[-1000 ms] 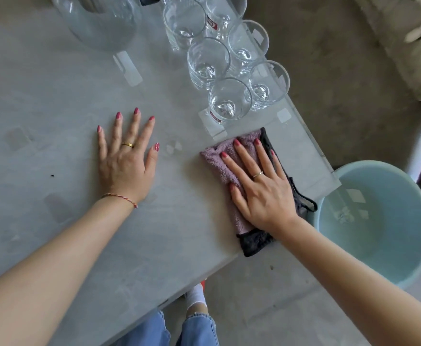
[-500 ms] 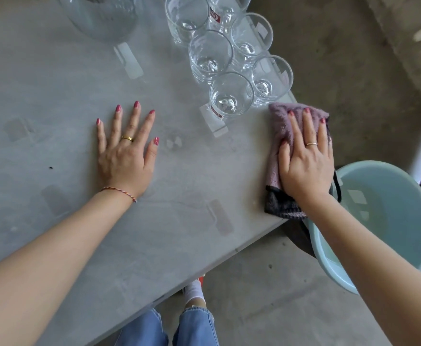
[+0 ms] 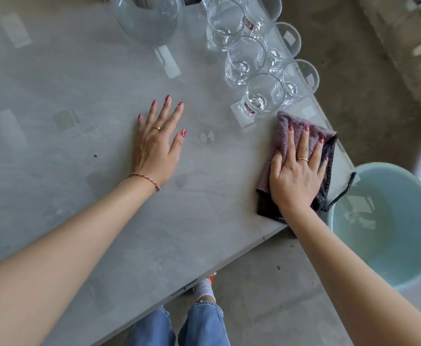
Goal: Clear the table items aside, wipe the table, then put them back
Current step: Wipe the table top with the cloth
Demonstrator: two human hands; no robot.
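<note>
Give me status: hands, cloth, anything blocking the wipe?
Left hand flat on table, holding nothing. Right hand pressing purple cloth flat near the corner. Glasses clustered just beyond the cloth; bucket off the edge.

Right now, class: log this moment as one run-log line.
phase: wiping | right hand: flat, pressing cloth near table corner | left hand: flat on table | glasses: grouped aside | bucket: beside table

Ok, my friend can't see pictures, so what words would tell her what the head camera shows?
A person's right hand presses a purple cloth flat on the near right corner of a grey table, while the left hand rests flat on the tabletop. Clear drinking glasses stand grouped just beyond the cloth, and a pale blue bucket sits on the floor beside the corner.
</note>
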